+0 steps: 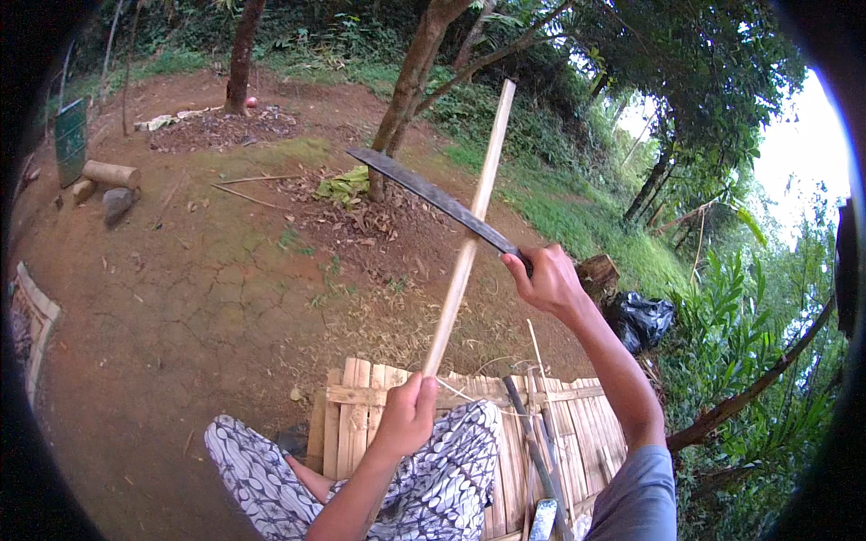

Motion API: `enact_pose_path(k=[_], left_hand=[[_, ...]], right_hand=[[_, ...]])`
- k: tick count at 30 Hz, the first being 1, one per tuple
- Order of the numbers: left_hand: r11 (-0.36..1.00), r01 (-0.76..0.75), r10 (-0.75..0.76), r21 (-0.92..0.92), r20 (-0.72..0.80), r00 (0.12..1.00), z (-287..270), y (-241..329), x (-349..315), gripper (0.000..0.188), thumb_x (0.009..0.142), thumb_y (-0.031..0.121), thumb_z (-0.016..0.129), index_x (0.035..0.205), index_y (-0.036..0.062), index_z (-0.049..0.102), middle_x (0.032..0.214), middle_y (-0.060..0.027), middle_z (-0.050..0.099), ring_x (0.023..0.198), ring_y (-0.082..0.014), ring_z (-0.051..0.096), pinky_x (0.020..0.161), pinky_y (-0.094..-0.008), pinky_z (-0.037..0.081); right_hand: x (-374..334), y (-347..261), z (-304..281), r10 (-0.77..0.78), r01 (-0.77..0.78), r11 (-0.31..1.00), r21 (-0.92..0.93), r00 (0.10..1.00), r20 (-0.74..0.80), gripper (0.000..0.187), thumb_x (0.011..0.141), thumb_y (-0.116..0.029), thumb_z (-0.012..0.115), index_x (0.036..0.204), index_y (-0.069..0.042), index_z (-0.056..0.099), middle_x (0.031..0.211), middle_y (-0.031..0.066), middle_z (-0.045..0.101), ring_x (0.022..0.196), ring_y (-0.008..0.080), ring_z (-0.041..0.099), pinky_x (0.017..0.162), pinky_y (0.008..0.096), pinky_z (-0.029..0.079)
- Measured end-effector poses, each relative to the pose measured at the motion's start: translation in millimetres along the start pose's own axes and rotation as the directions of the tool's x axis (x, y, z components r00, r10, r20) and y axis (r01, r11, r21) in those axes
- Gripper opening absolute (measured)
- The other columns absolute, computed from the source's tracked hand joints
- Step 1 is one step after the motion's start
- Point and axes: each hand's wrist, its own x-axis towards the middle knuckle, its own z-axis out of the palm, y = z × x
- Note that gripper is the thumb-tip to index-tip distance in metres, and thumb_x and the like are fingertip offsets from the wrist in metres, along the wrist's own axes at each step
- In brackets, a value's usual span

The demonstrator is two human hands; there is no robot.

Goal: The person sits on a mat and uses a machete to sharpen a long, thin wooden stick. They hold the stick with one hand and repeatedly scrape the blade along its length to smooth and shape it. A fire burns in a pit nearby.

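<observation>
Above the bench [354,424], our left grip [408,418] is clamped on a pale strip [461,270], hiding its lower end. Beyond the bench's edge, our right grip [548,281] clasps a dark blade [431,196]; whether blade touches strip, we cannot tell.

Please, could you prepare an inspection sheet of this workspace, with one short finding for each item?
Surface: pale platform of flat, bamboo-like slats, partly covered by black-and-white patterned trousers.
Job's things: long, pale, flat wood-like strip, tilted upward; dark, slightly curved metal blade crossing it in view, contact unclear.
Clutter: dark, thin rod lying on the platform.
Hands: left hand closed around the strip's lower part; right hand closed around the blade's handle end.
Cables: nothing seen.
Surroundings: bare brown earth, brown tree trunks, shiny black plastic bag, light-brown cylindrical log.
</observation>
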Motion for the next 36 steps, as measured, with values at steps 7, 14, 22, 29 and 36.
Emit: enact_pose_path(k=[7, 14, 22, 29, 36], left_hand=[[1.000, 0.011, -0.011, -0.028, -0.012, 1.000, -2, -7, 2, 0.025, 0.096, 0.018, 0.044, 0.080, -0.0008, 0.049, 0.057, -0.0053, 0.047, 0.050, -0.0110, 0.044, 0.048, -0.0292, 0.038], [0.994, 0.106, -0.105, 0.012, -0.070, 0.992, -6, 4, 2, 0.028, 0.096, 0.021, 0.044, 0.076, 0.0014, 0.048, 0.055, -0.0041, 0.045, 0.051, -0.0100, 0.044, 0.048, -0.0301, 0.036], [0.989, 0.081, -0.080, -0.128, 0.010, 0.997, -5, -14, 4, 0.028, 0.097, 0.022, 0.043, 0.079, 0.0010, 0.049, 0.056, -0.0011, 0.044, 0.052, -0.0075, 0.042, 0.048, -0.0262, 0.035], [1.000, -0.002, 0.002, -0.026, -0.032, 0.999, -4, -16, 10, 0.027, 0.099, 0.025, 0.040, 0.079, 0.0062, 0.044, 0.058, 0.0048, 0.038, 0.049, -0.0039, 0.035, 0.044, -0.0218, 0.030], [0.986, 0.086, -0.089, -0.146, -0.010, 0.996, -10, -23, 11, 0.028, 0.098, 0.023, 0.041, 0.078, 0.0041, 0.047, 0.058, 0.0028, 0.040, 0.052, -0.0054, 0.037, 0.047, -0.0243, 0.032]], right_hand=[[-46, -38, 25, -0.368, 0.371, 0.929, 0.009, 0.917, 0.152, 0.051, 0.083, -0.056, 0.052, 0.073, -0.008, 0.061, 0.051, 0.0116, 0.055, 0.046, 0.0296, 0.057, 0.044, 0.0426, 0.045], [4, 15, 17, 0.108, -0.088, 0.989, -0.120, 0.980, 0.166, 0.055, 0.085, -0.061, 0.043, 0.090, -0.012, 0.068, 0.061, 0.0155, 0.062, 0.054, 0.0321, 0.062, 0.053, 0.0434, 0.051], [-15, -26, 8, -0.230, 0.239, 0.970, -0.042, 0.962, 0.148, 0.060, 0.086, -0.060, 0.044, 0.076, -0.005, 0.067, 0.054, 0.0221, 0.055, 0.053, 0.0378, 0.060, 0.052, 0.0472, 0.049], [8, 6, 28, -0.054, 0.061, 0.998, -0.034, 0.984, 0.171, 0.061, 0.085, -0.063, 0.043, 0.075, -0.008, 0.068, 0.050, 0.0189, 0.055, 0.052, 0.0375, 0.060, 0.052, 0.0472, 0.049], [-11, -18, 18, -0.055, 0.062, 0.997, -0.036, 0.985, 0.162, 0.057, 0.085, -0.059, 0.045, 0.077, -0.006, 0.066, 0.058, 0.0180, 0.059, 0.058, 0.0361, 0.062, 0.055, 0.0465, 0.050]])
